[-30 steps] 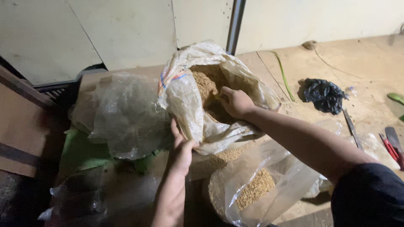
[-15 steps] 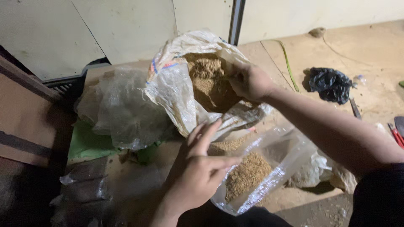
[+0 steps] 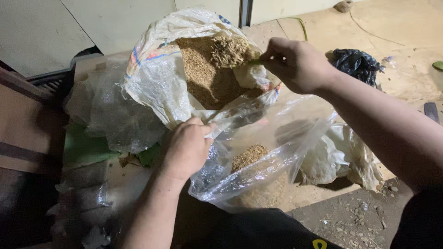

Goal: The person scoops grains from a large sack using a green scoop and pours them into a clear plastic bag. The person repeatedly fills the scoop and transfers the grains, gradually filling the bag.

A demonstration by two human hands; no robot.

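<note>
We see the left hand (image 3: 187, 147) clenched in a firm grip on the bunched rim of a clear, crinkled plastic bag (image 3: 258, 161), which hangs open to the right of that grip and holds a small heap of tan grain (image 3: 249, 157) near its bottom. Above and slightly right of the left grip stands a large white woven sack (image 3: 157, 78) with a coloured stripe at its rolled mouth, filled with the same tan, husk-like grain (image 3: 203, 78). We see the right hand (image 3: 297, 64) raised over the sack's mouth, its grip closed on the handle of a small scoop; only a greenish edge of the scoop shows at the fingers. A heaped load of grain (image 3: 228, 50) sits just left of the right grip, above the grain in the sack. Left of the left grip lies a crumpled translucent plastic sheet (image 3: 106, 115) over something green. Beyond the right grip, on the pale wooden floor (image 3: 392, 27), lies a crumpled black plastic bag (image 3: 355, 64). Below the right forearm lie wrinkled whitish bags (image 3: 341, 161).
</note>
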